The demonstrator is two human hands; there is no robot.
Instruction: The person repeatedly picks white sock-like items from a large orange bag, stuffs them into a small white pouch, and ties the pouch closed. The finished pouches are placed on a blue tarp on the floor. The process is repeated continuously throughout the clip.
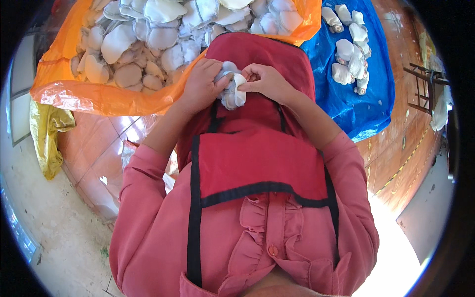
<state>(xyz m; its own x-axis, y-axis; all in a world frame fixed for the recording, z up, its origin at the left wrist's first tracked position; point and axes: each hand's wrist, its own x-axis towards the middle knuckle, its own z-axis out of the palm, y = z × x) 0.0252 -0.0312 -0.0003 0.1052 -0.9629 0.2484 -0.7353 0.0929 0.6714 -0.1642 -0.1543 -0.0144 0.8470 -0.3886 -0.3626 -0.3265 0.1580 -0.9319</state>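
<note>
Above my lap, both hands are on a small white and grey padded fabric piece (231,97). My left hand (203,81) is closed around its left side, with the thumb pressed on top. The fingers of my right hand (267,83) pinch its white right edge. Part of the fabric is hidden behind the fingers. Under the hands lies a red apron (257,168) with black trim, spread over my lap.
Ahead on the left, an orange plastic sheet (94,96) bears a heap of white and grey fabric pieces (163,42). To the right, a blue plastic sheet (341,116) holds several rolled white bundles (356,64). A yellow bag (47,128) lies at far left; a dark rack (423,89) stands right.
</note>
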